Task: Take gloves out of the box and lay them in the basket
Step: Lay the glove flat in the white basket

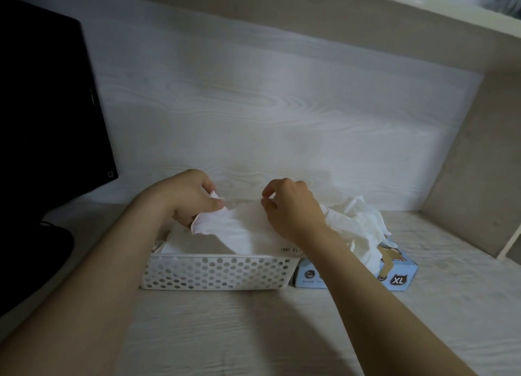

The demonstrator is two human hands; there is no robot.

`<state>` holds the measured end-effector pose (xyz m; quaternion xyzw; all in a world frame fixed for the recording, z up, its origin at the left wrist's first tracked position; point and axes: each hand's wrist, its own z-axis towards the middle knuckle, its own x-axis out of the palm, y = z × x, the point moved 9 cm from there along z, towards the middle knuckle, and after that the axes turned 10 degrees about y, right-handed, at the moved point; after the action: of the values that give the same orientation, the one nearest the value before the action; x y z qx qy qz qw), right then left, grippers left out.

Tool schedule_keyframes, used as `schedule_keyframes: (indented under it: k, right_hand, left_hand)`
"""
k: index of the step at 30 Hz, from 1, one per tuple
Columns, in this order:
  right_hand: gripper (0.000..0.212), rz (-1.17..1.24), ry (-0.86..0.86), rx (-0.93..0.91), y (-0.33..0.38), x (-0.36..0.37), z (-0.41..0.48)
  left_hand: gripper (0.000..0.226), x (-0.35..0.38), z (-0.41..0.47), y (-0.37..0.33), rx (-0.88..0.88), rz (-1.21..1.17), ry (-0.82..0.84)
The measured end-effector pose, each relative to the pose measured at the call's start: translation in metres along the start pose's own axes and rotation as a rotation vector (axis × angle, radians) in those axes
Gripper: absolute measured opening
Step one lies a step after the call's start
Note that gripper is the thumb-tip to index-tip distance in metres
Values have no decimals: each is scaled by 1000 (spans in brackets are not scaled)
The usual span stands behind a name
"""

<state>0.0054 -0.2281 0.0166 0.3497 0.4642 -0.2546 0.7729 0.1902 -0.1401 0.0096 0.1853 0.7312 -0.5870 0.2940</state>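
Both hands, left (187,199) and right (291,209), had fingers pinched on a glove (239,229) stretched over the basket (217,272), and a loose pinch risked it bunching.

A single wide-angle camera worn on the head looks forward and down from close above a pale wood-grain desk (253,333), both forearms reaching in from the bottom edge. The fingers of the left hand (183,198) and right hand (293,209) sit near mid-frame; just below them stands a white perforated basket (217,274), beyond them rises the back panel (267,107). A dark monitor (42,107) fills the left edge. Straight lines bow toward the frame's borders.
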Motion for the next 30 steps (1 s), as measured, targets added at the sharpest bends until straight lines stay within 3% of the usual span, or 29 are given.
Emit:
schedule_keyframes:
  k: [3,10,20,26,28,30]
  right_hand:
    - [16,11,80,-20,4,12,13]
    - [13,-66,257,-66,17,42,33]
    - [26,-168,356,-172,39,61,35]
    - [25,-487,198,-290,56,41,27]
    - [22,-457,190,-292,58,36,25]
    - [21,-352,256,-251,53,35,25]
  left_hand:
    - [31,-1,4,19,-60,-21,73]
    - [44,-4,9,25,-92,361,51]
    - [8,5,22,53,-230,656,26]
    - [45,23,21,64,-336,891,180]
    - [53,27,20,58,-323,1003,178]
    - [56,26,15,44,-309,962,120]
